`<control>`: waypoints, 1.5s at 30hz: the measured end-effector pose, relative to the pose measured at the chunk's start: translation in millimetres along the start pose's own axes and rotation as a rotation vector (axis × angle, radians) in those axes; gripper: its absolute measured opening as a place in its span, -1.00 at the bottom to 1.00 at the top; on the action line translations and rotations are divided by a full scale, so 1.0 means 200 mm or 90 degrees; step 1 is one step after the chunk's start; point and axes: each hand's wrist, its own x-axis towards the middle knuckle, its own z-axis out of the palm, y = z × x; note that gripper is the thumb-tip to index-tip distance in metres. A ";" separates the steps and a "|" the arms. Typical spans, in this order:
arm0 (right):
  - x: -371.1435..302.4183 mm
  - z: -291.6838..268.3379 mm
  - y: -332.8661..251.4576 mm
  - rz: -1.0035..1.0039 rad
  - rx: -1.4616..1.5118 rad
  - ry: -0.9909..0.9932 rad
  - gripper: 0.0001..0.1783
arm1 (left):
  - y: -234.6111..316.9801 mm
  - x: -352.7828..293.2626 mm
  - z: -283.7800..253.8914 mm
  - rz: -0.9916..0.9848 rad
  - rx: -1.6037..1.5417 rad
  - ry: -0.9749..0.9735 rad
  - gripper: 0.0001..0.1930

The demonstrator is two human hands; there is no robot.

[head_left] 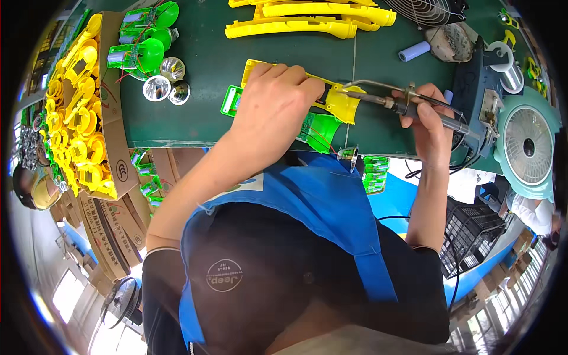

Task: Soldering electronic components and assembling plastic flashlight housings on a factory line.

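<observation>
Soldering iron [400, 106] gripped in right hand [433, 130], tip over right end of yellow casing [346, 108], contact not discernible; left hand [273, 109] clasps casing toward near side of green table [204, 125]; green housing [323, 130] just nearer; yellow shells [290, 28] far, silver reflectors [157, 89] left

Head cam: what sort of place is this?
Probably a factory workstation for small electronics assembly: a soldering-iron-like tool in the right hand, a cardboard box heaped with yellow plastic parts, and several wired green housings on the bench.
</observation>
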 end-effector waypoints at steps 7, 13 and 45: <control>0.06 0.04 -0.03 0.079 -0.167 -0.039 -0.79 | -0.01 0.07 -0.05 0.030 0.060 -0.143 -0.86; 0.07 0.06 -0.05 0.095 -0.197 -0.067 -0.78 | -0.01 0.08 -0.05 0.032 0.051 -0.145 -0.98; -0.05 0.29 0.24 -0.507 -0.450 -0.041 -0.65 | -0.01 0.06 -0.02 0.036 0.060 -0.084 -0.95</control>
